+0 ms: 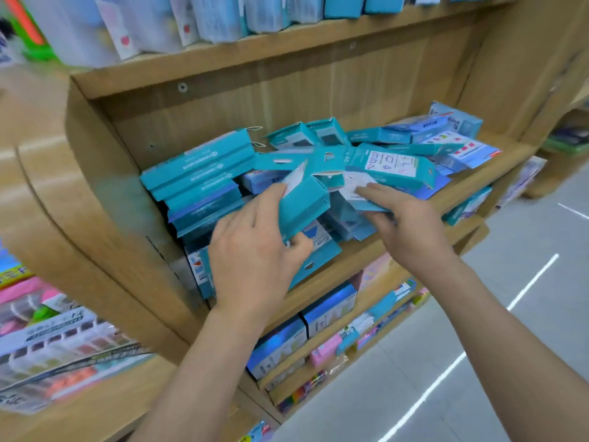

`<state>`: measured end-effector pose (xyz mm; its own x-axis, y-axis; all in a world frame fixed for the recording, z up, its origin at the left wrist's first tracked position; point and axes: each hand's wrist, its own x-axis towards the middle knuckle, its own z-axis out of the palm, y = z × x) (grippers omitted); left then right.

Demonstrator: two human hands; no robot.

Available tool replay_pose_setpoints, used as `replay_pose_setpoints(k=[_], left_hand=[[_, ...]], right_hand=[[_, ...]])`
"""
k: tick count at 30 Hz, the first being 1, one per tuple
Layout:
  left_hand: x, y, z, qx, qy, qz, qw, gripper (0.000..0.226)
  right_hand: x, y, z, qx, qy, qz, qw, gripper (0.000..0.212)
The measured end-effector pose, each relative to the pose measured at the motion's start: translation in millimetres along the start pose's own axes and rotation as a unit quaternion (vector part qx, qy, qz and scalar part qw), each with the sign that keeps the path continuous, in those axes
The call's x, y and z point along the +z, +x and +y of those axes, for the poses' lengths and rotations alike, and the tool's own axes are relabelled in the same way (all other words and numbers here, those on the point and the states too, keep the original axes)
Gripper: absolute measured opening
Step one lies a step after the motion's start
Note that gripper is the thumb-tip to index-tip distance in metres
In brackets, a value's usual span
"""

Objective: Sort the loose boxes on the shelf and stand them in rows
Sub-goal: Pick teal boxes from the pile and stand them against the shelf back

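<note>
Left hand [255,250] grips a likely light, crushable box [302,205] across its sides; right hand [411,224] pinches the neighbouring box [352,188].

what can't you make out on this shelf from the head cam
Head view only.
Lower boxes in the pile: buried under upper ones.
Right hand: thumb partly under a flat box, so pinch or press is unclear.
Upper shelf goods: blurred, cut by the top edge.
Boxes low left: hidden behind the left hand.
</note>
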<state>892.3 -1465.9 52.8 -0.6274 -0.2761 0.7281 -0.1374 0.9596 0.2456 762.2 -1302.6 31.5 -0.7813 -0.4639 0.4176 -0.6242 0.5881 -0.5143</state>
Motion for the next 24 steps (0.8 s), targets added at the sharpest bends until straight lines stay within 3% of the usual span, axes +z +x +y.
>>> replay_pose_setpoints(k=[2,5,8,11,15,19,24], left_hand=[[-21.9,1.6,11.0,-0.062,-0.157,0.055,0.984,0.047],[-40.2,10.4,17.8,-0.161,-0.414,0.086,0.892,0.041],[-36.6,17.2,8.9,-0.271,-0.522,0.076,0.806,0.032],[-28.1,14.5,1.3,-0.336,-0.574,0.057,0.745,0.030],[-32.2,12.8,1.0,-0.304,-0.577,-0.023,0.758,0.021],[-38.4,23.1,4.3,-0.242,-0.560,-0.111,0.785,0.023],[-37.9,35.2,6.8,-0.242,-0.512,-0.109,0.817,0.019]], right_hand=[[-1.3,4.2,-4.6,0.061,0.107,0.046,0.991,0.027],[-9.5,5.0,-8.7,0.172,0.243,0.136,0.945,0.029],[-21.8,-9.1,-18.9,0.287,0.457,0.146,0.829,0.026],[-28.4,-23.6,-21.8,0.299,0.507,0.124,0.799,0.025],[-44.3,-25.3,-23.6,0.300,0.461,0.089,0.830,0.027],[-64.6,-10.9,-32.6,0.246,0.382,-0.040,0.890,0.030],[-62.2,24.0,-46.7,0.208,0.419,-0.082,0.880,0.024]])
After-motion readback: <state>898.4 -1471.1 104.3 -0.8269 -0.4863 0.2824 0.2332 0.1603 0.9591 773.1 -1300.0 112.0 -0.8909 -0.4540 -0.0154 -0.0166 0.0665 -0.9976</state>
